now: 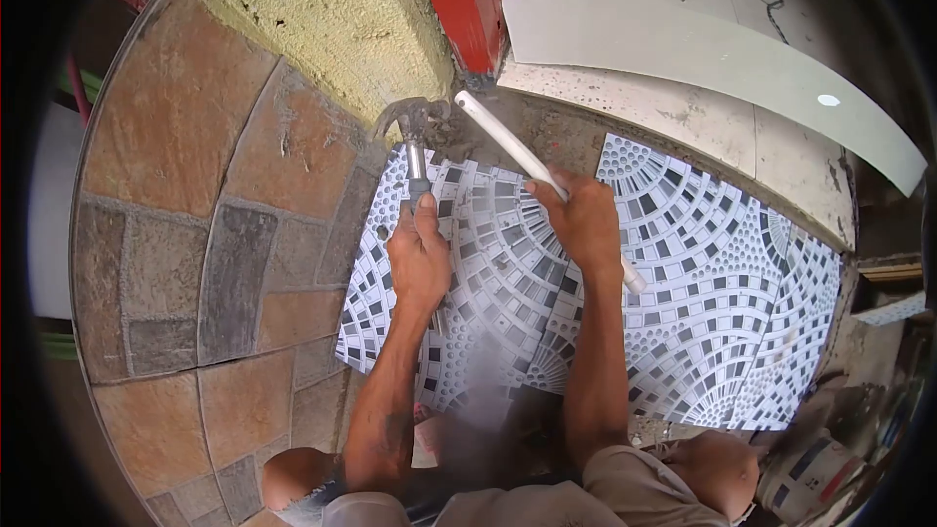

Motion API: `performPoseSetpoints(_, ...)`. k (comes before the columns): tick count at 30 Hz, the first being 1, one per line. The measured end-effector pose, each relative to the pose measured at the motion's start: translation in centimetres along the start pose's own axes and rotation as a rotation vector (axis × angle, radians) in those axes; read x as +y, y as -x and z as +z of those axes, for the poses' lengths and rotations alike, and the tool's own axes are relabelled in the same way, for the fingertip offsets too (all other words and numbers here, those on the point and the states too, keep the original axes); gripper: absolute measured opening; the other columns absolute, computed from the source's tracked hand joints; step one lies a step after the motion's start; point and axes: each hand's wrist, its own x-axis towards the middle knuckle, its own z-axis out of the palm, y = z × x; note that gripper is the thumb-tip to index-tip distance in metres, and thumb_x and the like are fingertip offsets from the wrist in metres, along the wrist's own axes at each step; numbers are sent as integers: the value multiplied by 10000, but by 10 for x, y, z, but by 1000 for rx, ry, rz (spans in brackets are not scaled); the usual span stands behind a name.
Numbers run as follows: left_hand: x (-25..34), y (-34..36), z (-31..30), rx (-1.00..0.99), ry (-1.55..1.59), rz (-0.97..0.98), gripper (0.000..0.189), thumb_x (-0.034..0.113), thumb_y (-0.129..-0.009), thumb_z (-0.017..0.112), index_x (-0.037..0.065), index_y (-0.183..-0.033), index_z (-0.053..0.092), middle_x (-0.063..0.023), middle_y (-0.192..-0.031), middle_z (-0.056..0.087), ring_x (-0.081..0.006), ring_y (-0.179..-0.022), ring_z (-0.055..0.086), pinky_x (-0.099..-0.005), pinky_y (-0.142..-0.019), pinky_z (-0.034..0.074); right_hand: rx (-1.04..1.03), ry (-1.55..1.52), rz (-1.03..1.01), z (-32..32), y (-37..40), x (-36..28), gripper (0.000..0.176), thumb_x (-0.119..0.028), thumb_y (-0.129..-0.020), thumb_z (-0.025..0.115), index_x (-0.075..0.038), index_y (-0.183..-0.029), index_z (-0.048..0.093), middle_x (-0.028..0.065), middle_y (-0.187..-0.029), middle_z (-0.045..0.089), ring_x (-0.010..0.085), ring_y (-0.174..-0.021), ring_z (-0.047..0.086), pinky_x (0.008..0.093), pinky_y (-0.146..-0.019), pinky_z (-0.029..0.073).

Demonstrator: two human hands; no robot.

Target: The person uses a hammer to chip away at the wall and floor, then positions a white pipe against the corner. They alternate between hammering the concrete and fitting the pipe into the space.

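Note:
My left hand (420, 259) is wrapped round the grip of a claw hammer (415, 156), thumb along the handle. The hammer's dark metal head points away from me, close to the foot of the yellow wall. In my right hand (584, 224) is a white plastic pipe (503, 137), gripped near its middle and slanting from upper left to lower right. Its far end is near the hammer head, apart from it. Below both hands lie mosaic-patterned grey and white tiles (683, 283).
Brown and grey stone-look tiles (161, 117) cover the left side. A rough yellow wall (312, 10) and a red post (464, 0) stand ahead. A curved white strip (703, 49) lies at upper right along a pale ledge (664, 102). A bucket (815, 473) sits at lower right.

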Motion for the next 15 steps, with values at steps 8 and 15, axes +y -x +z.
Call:
performPoseSetpoints(8, -22, 5, 23, 137, 98, 84, 455, 371, -1042, 346, 85, -702, 448, 5, -520, 414, -88, -367, 379, -259, -346, 310, -94, 35, 123, -1, 3, -2, 477, -499, -866, 639, -43, -1001, 670, 241, -852, 659, 432, -832, 652, 517, -725, 515)
performPoseSetpoints(15, -11, 2, 58, 244, 402, -21, 491, 457, -1022, 348, 73, -732, 448, -26, -499, 416, -130, -346, 392, -269, -332, 312, -68, 60, 106, 2, 8, -8, 364, -417, -875, 639, -174, -1145, 652, 169, -947, 680, 397, -897, 654, 502, -751, 518)
